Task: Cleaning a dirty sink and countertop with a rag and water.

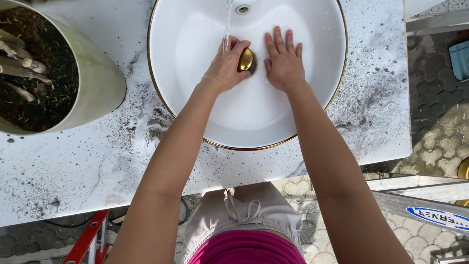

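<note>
A round white basin with a gold rim [312,115] sits in a white marble counter [73,166]. A thin stream of water [227,19] falls onto my left hand [225,63]. That hand is loosely curled beside the gold drain plug [245,59] and touches its left side, with nothing held in it. My right hand [283,61] lies flat on the basin floor just right of the plug, fingers spread and pointing away from me.
A large pale planter [100,80] with dark soil and cut stems stands on the counter at the left. Loose soil is scattered over the counter. A red frame [88,239] and a metal ladder [420,195] stand on the paved ground below.
</note>
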